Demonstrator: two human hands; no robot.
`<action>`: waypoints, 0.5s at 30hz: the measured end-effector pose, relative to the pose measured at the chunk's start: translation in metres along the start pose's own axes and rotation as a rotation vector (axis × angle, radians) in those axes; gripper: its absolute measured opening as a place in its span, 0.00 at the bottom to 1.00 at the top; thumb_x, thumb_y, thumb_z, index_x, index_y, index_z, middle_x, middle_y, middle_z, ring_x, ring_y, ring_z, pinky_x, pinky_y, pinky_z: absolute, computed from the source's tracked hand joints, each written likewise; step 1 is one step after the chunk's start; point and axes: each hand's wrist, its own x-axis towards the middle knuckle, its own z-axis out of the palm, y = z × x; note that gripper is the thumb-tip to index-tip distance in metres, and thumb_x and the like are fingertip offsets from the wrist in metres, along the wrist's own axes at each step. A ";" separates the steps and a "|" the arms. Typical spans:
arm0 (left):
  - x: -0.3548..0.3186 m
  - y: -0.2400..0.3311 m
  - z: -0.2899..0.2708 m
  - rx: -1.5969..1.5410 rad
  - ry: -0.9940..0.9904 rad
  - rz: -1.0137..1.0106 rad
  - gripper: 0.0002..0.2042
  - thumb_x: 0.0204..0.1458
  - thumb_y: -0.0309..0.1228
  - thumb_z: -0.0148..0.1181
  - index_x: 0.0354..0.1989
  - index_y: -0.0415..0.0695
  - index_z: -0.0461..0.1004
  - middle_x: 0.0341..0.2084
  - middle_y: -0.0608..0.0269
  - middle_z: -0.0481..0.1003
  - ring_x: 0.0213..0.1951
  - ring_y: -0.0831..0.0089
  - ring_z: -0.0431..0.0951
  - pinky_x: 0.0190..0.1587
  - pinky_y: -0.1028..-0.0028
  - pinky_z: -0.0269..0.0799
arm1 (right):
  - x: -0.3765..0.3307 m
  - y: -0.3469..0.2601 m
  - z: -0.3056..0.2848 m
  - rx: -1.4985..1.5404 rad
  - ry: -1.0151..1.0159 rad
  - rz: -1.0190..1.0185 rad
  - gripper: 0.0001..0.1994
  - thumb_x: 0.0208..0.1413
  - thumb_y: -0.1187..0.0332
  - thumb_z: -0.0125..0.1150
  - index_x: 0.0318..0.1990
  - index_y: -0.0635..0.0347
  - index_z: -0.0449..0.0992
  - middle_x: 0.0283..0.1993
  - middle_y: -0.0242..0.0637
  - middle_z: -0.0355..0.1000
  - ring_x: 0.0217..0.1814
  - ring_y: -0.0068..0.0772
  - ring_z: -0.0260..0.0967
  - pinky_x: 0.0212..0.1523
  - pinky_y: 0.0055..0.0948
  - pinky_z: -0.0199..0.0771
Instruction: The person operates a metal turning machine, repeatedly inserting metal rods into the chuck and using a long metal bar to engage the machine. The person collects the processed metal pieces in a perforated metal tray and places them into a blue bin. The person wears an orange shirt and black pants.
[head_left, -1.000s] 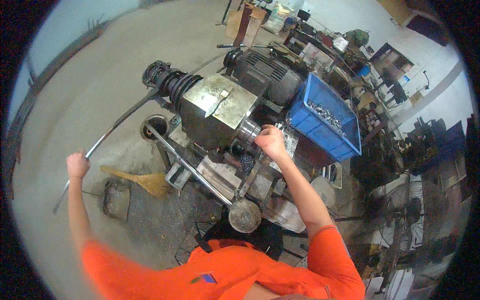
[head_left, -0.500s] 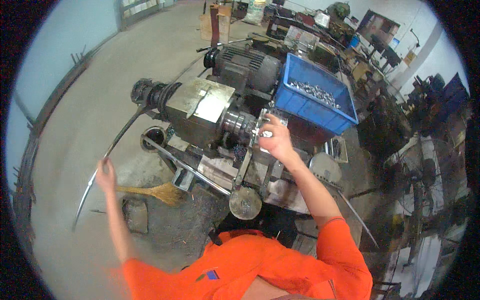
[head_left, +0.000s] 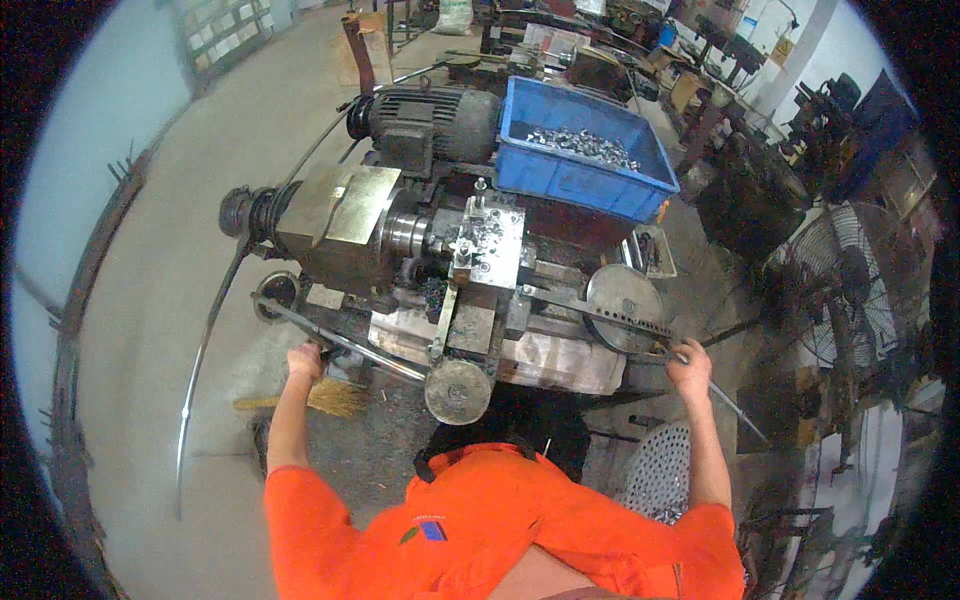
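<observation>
My right hand (head_left: 689, 365) is closed around a thin metal lever rod (head_left: 735, 408) to the right of the lathe. My left hand (head_left: 306, 361) is curled beside the dark end of something I cannot make out, just below a polished steel bar (head_left: 370, 355). Between them is the lathe: its box-shaped headstock (head_left: 335, 205), shiny spindle (head_left: 405, 232) and tool block (head_left: 488, 243) show plainly. Out of the headstock's left end a long bent metal rod (head_left: 203, 340) hangs down, with neither hand on it. A round grey disc (head_left: 458, 391) sits at the near side.
Behind the tool block stands a blue crate (head_left: 590, 185) holding many small metal parts. A motor (head_left: 435, 122) is left of it. A straw broom (head_left: 335, 397) lies on the floor. At the right are a perforated basket (head_left: 655, 465) and a fan (head_left: 850, 270).
My left hand has left the long bent rod and moved right, toward the steel bar. My right hand has gone from the tool block to the lever rod. The view has shifted.
</observation>
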 end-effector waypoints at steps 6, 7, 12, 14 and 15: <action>-0.028 -0.013 -0.052 -0.709 0.089 -0.173 0.18 0.45 0.35 0.58 0.45 0.41 0.71 0.28 0.56 0.76 0.27 0.67 0.77 0.27 0.67 0.72 | -0.058 0.197 0.009 -0.348 -0.072 0.301 0.23 0.28 0.67 0.63 0.40 0.57 0.73 0.43 0.46 0.70 0.46 0.48 0.67 0.47 0.39 0.67; -0.030 -0.021 -0.057 -0.918 0.076 -0.236 0.19 0.46 0.35 0.57 0.46 0.39 0.70 0.26 0.56 0.76 0.25 0.68 0.77 0.25 0.69 0.72 | -0.063 0.210 0.012 -0.475 -0.009 0.271 0.21 0.28 0.66 0.63 0.37 0.59 0.73 0.40 0.46 0.71 0.44 0.48 0.68 0.45 0.39 0.68; -0.036 -0.018 -0.106 -1.512 0.304 -0.348 0.23 0.52 0.44 0.52 0.41 0.31 0.69 0.20 0.52 0.74 0.16 0.69 0.74 0.17 0.77 0.70 | -0.080 0.206 0.022 -0.526 -0.095 0.478 0.13 0.30 0.64 0.60 0.26 0.60 0.75 0.29 0.47 0.73 0.32 0.50 0.71 0.35 0.41 0.72; -0.040 -0.005 -0.128 -1.542 0.216 -0.417 0.24 0.52 0.46 0.51 0.41 0.32 0.68 0.19 0.52 0.74 0.15 0.69 0.74 0.17 0.76 0.70 | -0.099 0.152 0.013 -0.475 -0.187 0.462 0.12 0.31 0.63 0.59 0.26 0.60 0.74 0.27 0.48 0.72 0.31 0.49 0.71 0.35 0.41 0.71; -0.040 0.013 -0.141 -1.586 0.183 -0.419 0.25 0.53 0.48 0.49 0.41 0.32 0.67 0.19 0.53 0.73 0.15 0.68 0.74 0.16 0.76 0.71 | -0.113 0.131 0.004 -0.448 -0.288 0.480 0.12 0.33 0.64 0.57 0.27 0.61 0.74 0.29 0.50 0.72 0.33 0.50 0.71 0.36 0.41 0.71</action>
